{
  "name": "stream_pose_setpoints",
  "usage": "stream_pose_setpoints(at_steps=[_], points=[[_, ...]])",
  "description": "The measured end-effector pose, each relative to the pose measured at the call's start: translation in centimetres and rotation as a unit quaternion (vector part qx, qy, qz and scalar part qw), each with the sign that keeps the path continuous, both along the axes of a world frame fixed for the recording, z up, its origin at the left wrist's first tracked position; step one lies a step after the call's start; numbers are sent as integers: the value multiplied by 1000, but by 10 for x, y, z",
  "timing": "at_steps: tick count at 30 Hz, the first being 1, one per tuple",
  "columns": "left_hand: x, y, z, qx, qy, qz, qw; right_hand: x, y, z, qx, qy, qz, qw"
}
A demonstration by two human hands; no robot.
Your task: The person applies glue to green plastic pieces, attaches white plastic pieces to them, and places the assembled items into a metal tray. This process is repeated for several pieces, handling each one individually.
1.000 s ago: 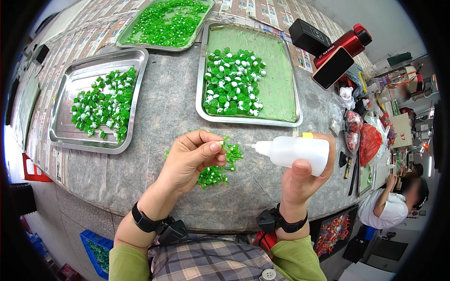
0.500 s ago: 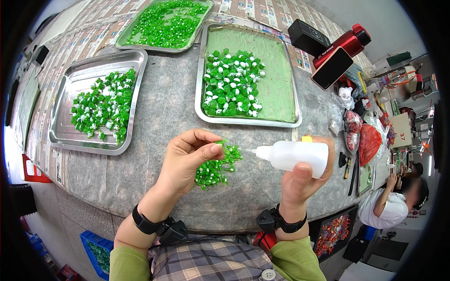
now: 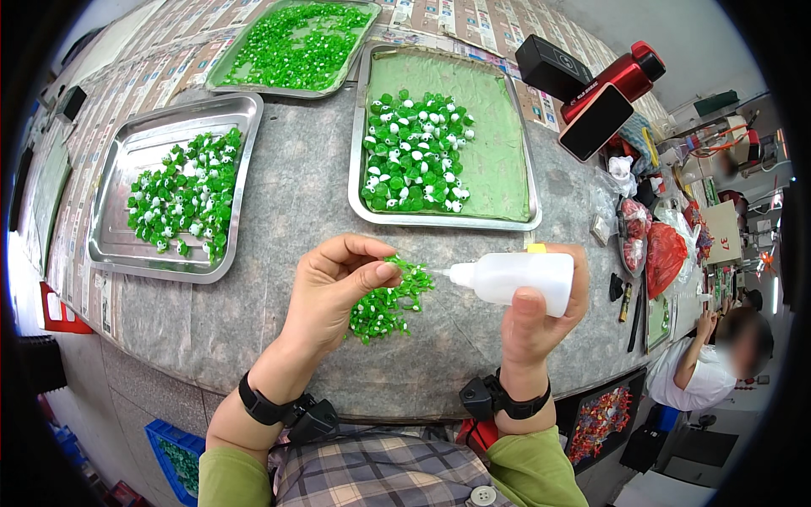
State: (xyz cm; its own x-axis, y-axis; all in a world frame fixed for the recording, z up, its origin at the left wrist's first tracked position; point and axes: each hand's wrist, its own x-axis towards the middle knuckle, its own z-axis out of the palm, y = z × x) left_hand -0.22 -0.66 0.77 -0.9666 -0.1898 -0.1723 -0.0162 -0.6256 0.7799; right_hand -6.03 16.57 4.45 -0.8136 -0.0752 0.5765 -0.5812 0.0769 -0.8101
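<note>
My right hand is wrapped round a white squeeze bottle, which lies nearly level with its thin nozzle pointing left. The nozzle's tip is close to the fingertips of my left hand, whose thumb and forefinger are pinched together; whatever they hold is too small or hidden to make out. Below and behind these fingers, a loose pile of small green pieces with white dots lies on the grey table covering. My left hand covers part of that pile.
Beyond my hands stands a green-lined metal tray with green and white beads. Another metal tray is at left, and a third tray of green pieces lies farther back. A phone and red flask are at right, with a co-worker beyond.
My right hand has moved slightly left with the squeeze bottle, bringing the nozzle closer to my left fingertips. The left hand keeps its pinch almost in place.
</note>
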Motion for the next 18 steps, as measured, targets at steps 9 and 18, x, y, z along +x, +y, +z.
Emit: stream_pose_setpoints(at_steps=[9, 18], points=[[1, -1, -1, 16, -18, 16, 1000, -47, 59, 6, -55, -160, -28, 985], [-1, 0, -1, 15, -19, 13, 1000, -66, 136, -58, 35, -282, -72, 956]])
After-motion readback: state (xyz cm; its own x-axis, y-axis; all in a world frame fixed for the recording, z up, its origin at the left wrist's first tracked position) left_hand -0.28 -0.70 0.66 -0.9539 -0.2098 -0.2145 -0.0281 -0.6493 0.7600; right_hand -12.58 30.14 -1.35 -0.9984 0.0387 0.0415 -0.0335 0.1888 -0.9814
